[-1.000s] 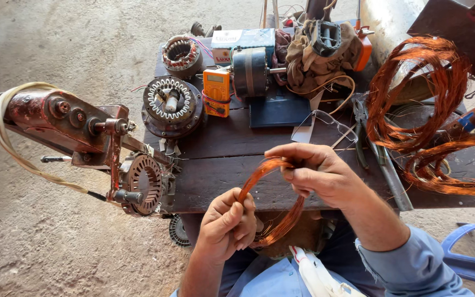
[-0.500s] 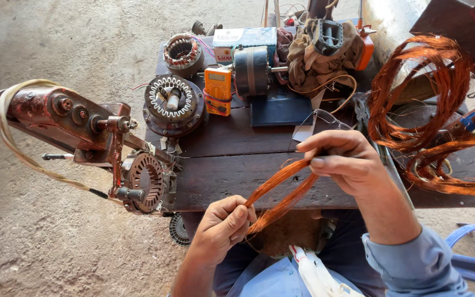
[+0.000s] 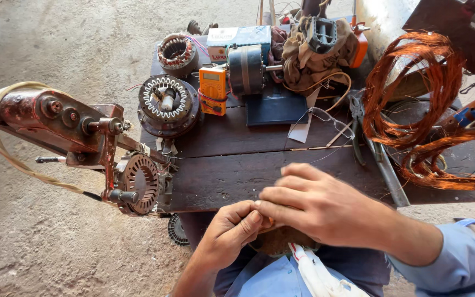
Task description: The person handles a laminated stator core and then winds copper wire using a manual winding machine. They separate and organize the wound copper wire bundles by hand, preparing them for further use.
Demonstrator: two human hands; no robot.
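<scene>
Right now we have both hands together at the near edge of the dark wooden table (image 3: 232, 165). Our left hand (image 3: 229, 234) has its fingertips pinched against our right hand (image 3: 317, 206), which lies flat over them, fingers pressed together. Whatever we hold is hidden beneath, so we cannot tell. Loose copper wire coils (image 3: 413, 99) lie well apart on the right, and a motor stator (image 3: 167, 104) sits at the far left.

The person wears a light blue shirt (image 3: 457, 264) (long-sleeved on the right arm), hands bare.
</scene>
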